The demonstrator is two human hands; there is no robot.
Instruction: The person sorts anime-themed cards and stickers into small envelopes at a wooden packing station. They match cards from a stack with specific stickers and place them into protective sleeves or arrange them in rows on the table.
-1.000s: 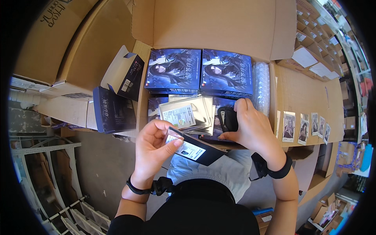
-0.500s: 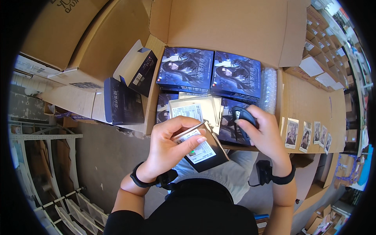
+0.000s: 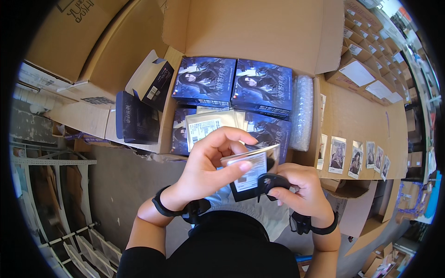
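My left hand (image 3: 204,162) is closed round a dark foil packet (image 3: 248,178) with a white label, thumb on the label side and fingers behind. In my right hand (image 3: 303,187) is a rounded black hand-held cutter (image 3: 273,182), pressed against the packet's right edge. The blade cannot be made out. Just beyond my hands, several gold foil packets (image 3: 218,118) lie in a loose pile on dark blue printed boxes (image 3: 204,81) inside an open carton (image 3: 257,28). My left fingers partly cover that pile.
Two opened dark blue boxes (image 3: 134,116) lean at the carton's left edge. A bubble wrap roll (image 3: 302,113) stands inside its right side. Several picture cards (image 3: 337,155) line the right cardboard surface, below a divided cardboard rack (image 3: 361,69). Large cartons (image 3: 118,51) stand at the left.
My right hand has come down and inward, bringing the cutter from over the boxes to the packet's edge. My left hand has shifted slightly right and turned the packet more upright.
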